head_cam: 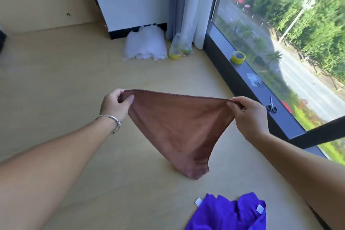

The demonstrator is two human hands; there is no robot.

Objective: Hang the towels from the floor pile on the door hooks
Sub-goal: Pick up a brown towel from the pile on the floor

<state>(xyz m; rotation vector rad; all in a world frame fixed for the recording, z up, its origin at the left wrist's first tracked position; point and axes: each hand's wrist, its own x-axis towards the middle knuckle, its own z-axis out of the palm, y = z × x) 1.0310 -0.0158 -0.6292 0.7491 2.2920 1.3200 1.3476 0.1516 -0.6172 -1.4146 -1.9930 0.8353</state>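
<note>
I hold a brown towel (177, 127) stretched between both hands above the pale wood floor (74, 80). My left hand (115, 103), a silver bangle (110, 121) on its wrist, pinches one top corner; my right hand (246, 115) pinches the other, so the hem runs taut between them and the cloth sags to a point below. Purple towels (229, 213) lie heaped on the floor, near my right forearm. On the dark window sill (261, 87) to my right sit a roll of yellow tape (238, 57) and scissors (271, 107), well apart.
</note>
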